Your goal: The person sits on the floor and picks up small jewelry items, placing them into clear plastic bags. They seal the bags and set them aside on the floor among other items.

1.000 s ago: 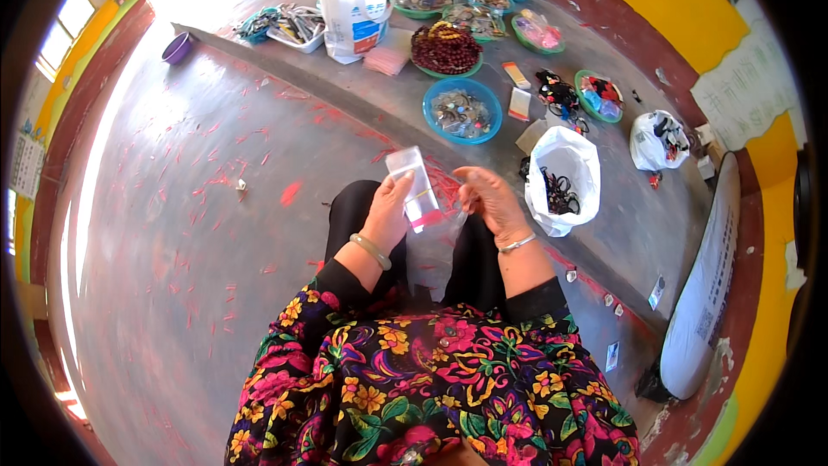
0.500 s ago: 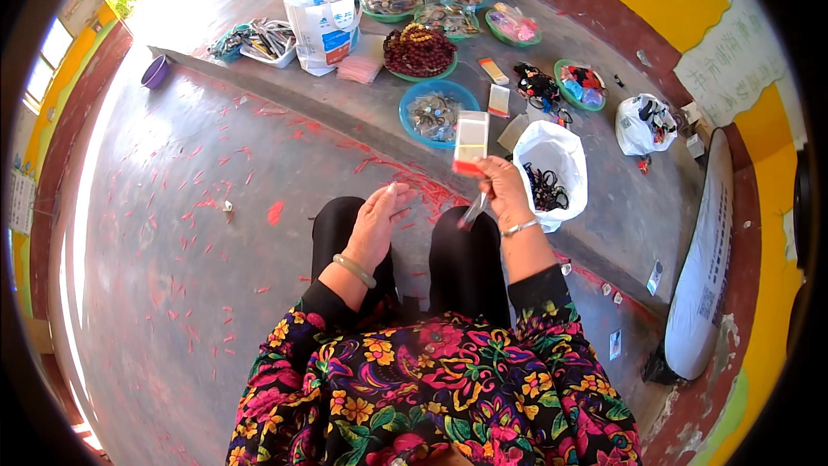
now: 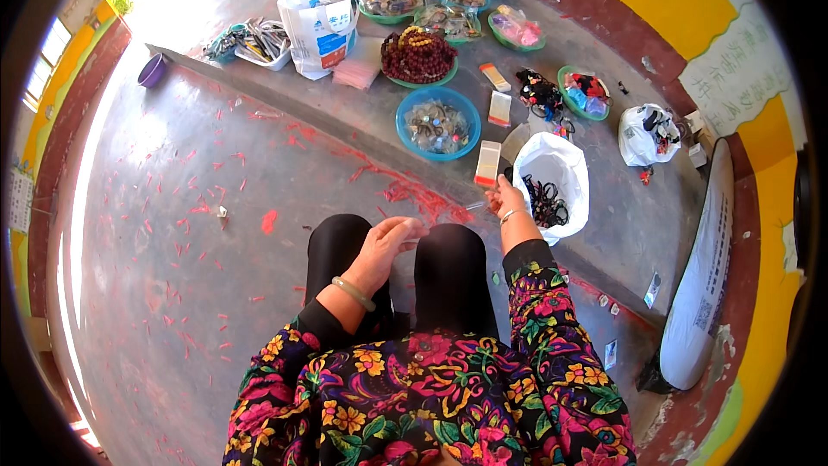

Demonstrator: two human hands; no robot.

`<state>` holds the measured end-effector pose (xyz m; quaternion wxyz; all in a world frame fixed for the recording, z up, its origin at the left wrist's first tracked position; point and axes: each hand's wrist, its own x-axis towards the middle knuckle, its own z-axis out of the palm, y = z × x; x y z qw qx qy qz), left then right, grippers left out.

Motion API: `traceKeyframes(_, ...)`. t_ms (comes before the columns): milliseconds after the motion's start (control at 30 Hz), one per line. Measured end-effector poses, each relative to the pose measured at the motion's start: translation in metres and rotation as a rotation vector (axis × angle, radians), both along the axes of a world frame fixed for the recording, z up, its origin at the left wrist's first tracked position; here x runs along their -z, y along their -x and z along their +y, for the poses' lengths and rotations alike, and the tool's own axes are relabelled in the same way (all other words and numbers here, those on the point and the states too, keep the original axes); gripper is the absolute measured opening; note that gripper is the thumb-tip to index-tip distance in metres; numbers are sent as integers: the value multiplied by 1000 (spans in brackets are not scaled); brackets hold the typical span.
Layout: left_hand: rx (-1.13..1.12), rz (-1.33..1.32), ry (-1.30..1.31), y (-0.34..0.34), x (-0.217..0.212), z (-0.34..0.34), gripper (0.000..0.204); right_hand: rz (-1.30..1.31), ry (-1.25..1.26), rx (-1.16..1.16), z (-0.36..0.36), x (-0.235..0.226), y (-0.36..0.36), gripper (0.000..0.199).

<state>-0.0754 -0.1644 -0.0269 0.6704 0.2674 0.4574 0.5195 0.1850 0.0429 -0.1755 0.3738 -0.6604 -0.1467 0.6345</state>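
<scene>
A seated person's left hand [image 3: 390, 240] rests curled over the knees, its fingers loosely bent; whether it pinches anything cannot be told. At about two o'clock from it, the right hand [image 3: 507, 203] reaches forward, pinching the lower end of a small clear packet [image 3: 487, 163]. The packet stands with its long axis toward twelve o'clock, between the blue bowl [image 3: 438, 124] at eleven and the white bag [image 3: 552, 181] at three.
</scene>
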Motion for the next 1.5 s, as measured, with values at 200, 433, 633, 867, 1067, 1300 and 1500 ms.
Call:
traceKeyframes(200,15,19,0,-2,0,1,26,428,-211,-41,-26,-53,23,34)
traceKeyframes(433,-87,-41,21,-4,-6,1,26,728,-396,-114,-87,-151,92,11)
traceKeyframes(633,-250,-138,-71,1,-4,-5,24,810,-386,-171,-139,-149,125,10)
traceKeyframes(867,-396,-163,-164,12,3,-4,16,408,-346,-648,-144,-148,100,12)
traceKeyframes(1067,-221,37,-18,11,5,-8,16,195,-633,-716,-147,-166,91,22)
traceKeyframes(1300,17,182,-52,2,-5,-11,16,110,-541,-894,-149,-158,77,17)
traceKeyframes(1500,16,121,-66,1,-6,-13,15,156,-532,-825,-148,-151,77,14)
